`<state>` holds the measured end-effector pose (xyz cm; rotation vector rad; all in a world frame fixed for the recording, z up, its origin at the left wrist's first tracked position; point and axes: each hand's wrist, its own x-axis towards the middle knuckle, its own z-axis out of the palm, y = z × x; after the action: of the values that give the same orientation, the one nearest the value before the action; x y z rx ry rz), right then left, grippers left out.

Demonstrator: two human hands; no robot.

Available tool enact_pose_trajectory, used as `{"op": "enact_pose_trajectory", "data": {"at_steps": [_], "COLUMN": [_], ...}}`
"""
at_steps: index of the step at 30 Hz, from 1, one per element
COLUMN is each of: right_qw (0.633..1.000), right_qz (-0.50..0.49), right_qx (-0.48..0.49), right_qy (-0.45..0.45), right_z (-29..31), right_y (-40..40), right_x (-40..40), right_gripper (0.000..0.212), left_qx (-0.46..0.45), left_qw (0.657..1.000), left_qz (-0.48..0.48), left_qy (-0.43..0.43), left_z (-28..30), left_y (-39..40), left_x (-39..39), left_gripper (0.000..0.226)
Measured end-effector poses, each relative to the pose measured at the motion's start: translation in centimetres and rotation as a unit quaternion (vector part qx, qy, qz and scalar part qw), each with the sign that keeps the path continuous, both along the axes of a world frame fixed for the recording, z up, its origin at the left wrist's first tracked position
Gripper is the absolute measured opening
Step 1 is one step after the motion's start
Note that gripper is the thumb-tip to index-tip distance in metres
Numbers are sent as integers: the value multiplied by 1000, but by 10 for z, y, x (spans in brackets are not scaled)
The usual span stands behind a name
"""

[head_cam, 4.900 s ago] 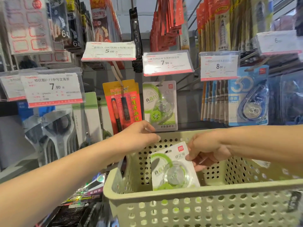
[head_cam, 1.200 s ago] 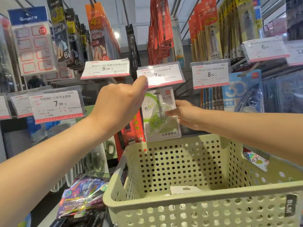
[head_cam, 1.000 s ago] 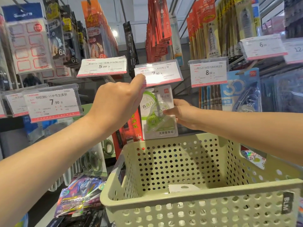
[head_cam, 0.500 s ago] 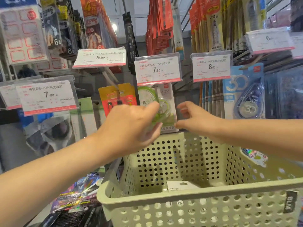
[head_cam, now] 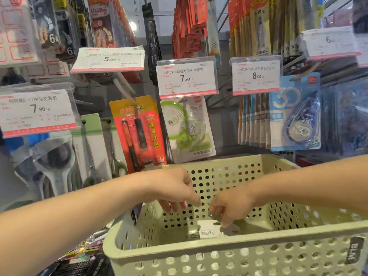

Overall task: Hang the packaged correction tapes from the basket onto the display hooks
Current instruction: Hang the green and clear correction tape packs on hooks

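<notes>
A green-and-white packaged correction tape (head_cam: 187,129) hangs on the display hook under the 7.90 price tag (head_cam: 186,78). Below it stands the pale green perforated basket (head_cam: 229,247). On its floor lies a white packaged correction tape (head_cam: 208,230), mostly hidden by the near rim. My right hand (head_cam: 229,209) reaches down into the basket, its curled fingertips touching that package's top edge; whether they pinch it does not show. My left hand (head_cam: 176,191) hovers over the basket's left side, fingers hanging apart, holding nothing.
A red pen pack (head_cam: 139,132) hangs left of the green tape, and blue correction tapes (head_cam: 296,116) hang to the right under the 8.00 tag. Scissors packs (head_cam: 49,162) fill the lower left. More price tags and hanging packs crowd the rows above.
Both hands have left the hung green tape and its price tag and dropped into the basket. The right hand now touches the white package on the basket floor.
</notes>
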<state>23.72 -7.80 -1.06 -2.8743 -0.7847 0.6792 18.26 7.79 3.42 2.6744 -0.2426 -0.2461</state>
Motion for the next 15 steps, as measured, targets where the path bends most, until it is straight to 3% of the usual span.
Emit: {"op": "enact_pose_trajectory", "data": {"at_steps": [7,13,15], "right_qw": [1000,999,997], "right_qz": [-3,32,32], "right_qx": [25,40,59], "right_qy": [14,5,39], "right_z": [-6,1,12], "right_y": [5,3,0], "right_x": [8,13,13], "right_gripper": [48,6,12], "left_qx": [-49,-67,-82], "left_qw": [994,991,989], "left_qz": [30,42,44], "left_qy": [94,105,111], "left_z": [-3,-3,-2], "left_y": [3,0,-1], "left_x": [5,6,5], "left_gripper": [13,16,15]}}
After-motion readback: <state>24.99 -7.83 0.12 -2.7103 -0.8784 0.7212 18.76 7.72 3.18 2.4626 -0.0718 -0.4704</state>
